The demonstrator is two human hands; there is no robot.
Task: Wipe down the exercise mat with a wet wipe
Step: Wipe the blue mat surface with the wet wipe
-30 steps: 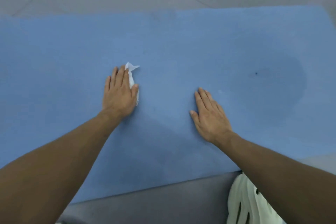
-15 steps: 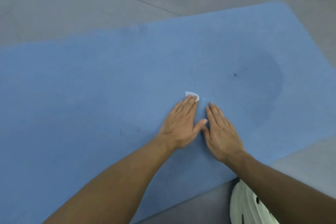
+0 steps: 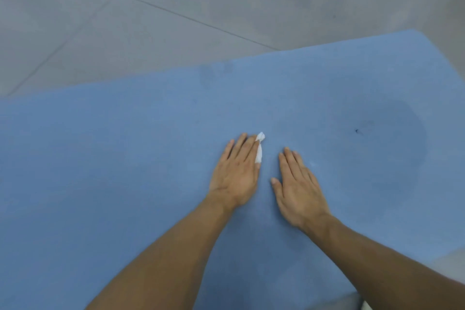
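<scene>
Left hand (image 3: 236,173) lies flat, fingers straight, pressing the wet wipe (image 3: 259,151) onto the exercise mat (image 3: 125,184). Only a bunched white strip shows beside the index finger. Right hand (image 3: 299,189) is flat on the mat just beside it, fingers extended, holding nothing. The mat lies on the floor (image 3: 125,20), long axis running left to right across the view, far edge rising toward the right. The visible strip of wipe points away from the person. Risk: the wipe is pinned, not gripped, so it may roll out from under the palm, and bunched like this it covers little. A dark speck (image 3: 357,131) to the right could be missed.
</scene>
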